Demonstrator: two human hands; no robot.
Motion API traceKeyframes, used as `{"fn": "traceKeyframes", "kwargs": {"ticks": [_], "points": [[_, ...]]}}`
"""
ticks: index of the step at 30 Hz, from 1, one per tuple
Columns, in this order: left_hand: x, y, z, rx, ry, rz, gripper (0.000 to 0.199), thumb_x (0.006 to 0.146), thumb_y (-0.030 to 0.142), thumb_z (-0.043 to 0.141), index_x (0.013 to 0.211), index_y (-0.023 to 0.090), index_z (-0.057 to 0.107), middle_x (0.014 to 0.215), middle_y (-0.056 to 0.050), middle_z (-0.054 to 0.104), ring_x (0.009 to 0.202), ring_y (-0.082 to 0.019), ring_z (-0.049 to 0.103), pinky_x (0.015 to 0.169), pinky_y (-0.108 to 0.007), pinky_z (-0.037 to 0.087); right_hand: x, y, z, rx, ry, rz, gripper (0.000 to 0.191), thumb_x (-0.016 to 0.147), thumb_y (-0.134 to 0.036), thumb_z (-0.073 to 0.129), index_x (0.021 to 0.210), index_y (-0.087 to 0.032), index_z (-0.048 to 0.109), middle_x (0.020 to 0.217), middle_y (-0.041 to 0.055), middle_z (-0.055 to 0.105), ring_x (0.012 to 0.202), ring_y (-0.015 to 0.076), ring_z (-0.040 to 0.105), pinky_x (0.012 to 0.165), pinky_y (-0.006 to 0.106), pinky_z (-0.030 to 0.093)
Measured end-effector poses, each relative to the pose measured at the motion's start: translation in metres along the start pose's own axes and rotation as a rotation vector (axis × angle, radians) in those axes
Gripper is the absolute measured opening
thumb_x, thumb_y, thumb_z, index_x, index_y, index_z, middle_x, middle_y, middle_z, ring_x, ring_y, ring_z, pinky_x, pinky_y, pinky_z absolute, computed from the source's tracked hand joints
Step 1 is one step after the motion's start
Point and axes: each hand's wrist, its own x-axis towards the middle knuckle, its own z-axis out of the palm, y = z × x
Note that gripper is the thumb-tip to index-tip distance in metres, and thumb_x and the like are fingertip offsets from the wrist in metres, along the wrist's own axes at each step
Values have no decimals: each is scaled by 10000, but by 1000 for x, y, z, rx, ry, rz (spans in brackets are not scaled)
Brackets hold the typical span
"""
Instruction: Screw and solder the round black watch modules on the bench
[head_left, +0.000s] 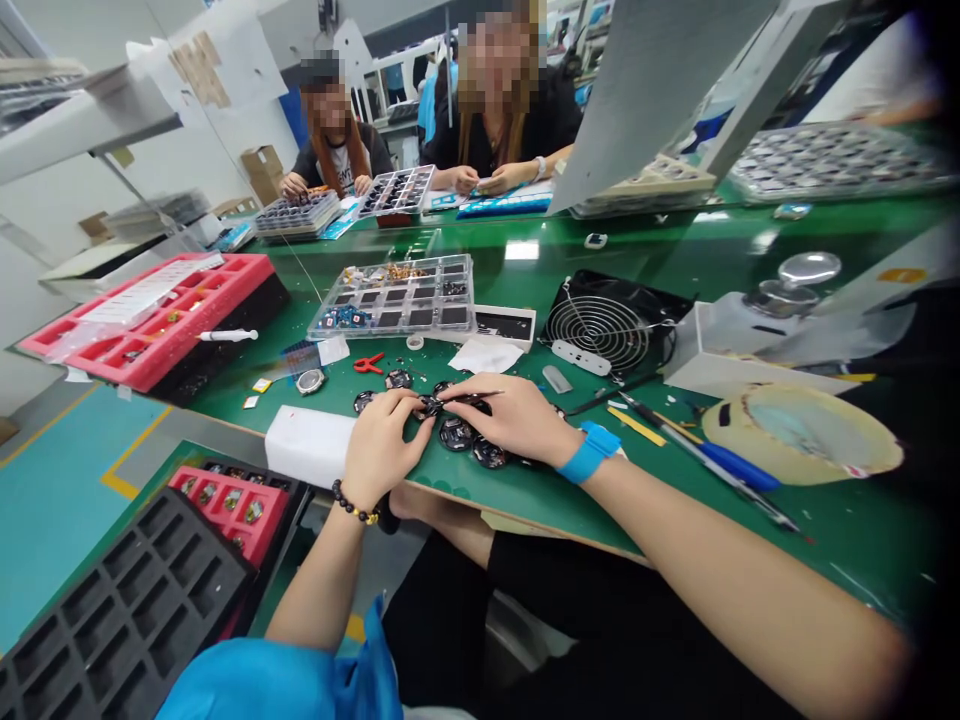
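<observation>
My left hand [381, 450], with a bead bracelet [354, 503] on the wrist, pinches a small black round part [429, 406] in a narrow grip, and it sits between my two hands, over the green mat [517, 505]. I cannot tell if it is lifted or resting on the mat. My right hand [511, 420], with a blue wristband [590, 452], also holds narrow — thin dark tweezers [471, 397] are closed between thumb and fingers. Their long axis lies almost level across my view, and the tips point left and a little down at the part, touching it or just beside it; the fingers hide this spot. More black round discs [457, 434] lie close around my hands. A white block [309, 445] is just beside my left hand, and small red-handled scissors [368, 363] lie ahead of it. Further ahead stands a clear compartment tray [390, 297] with small parts inside, and to the left a red foam tray [142, 320] with a syringe [227, 336] beside it. On the right there is a wire-guarded fan [607, 322]. Across the table, two co-workers [480, 150] have their hands at their own trays.
</observation>
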Motion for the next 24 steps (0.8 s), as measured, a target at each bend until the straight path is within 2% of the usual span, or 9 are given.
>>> {"fn": "traceKeyframes", "kwargs": {"ticks": [13,24], "points": [[0,0,-1,17,6,14,94,1002,296,640,1072,234,638,1201,-55,698,1145,-260,641,1019,-441,516,-1,6,4,-20,-7,-132,189,1012,-218,681,1183,-216,763,1161,28,777,1070,237,729,926,371,586],[0,-1,0,19,0,30,110,1000,285,641,1092,225,639,1232,-66,702,1156,-270,637,1035,-458,512,0,5,7,-31,-17,-110,181,1008,-194,692,1167,-212,776,1139,17,784,1051,226,736,916,354,584]]}}
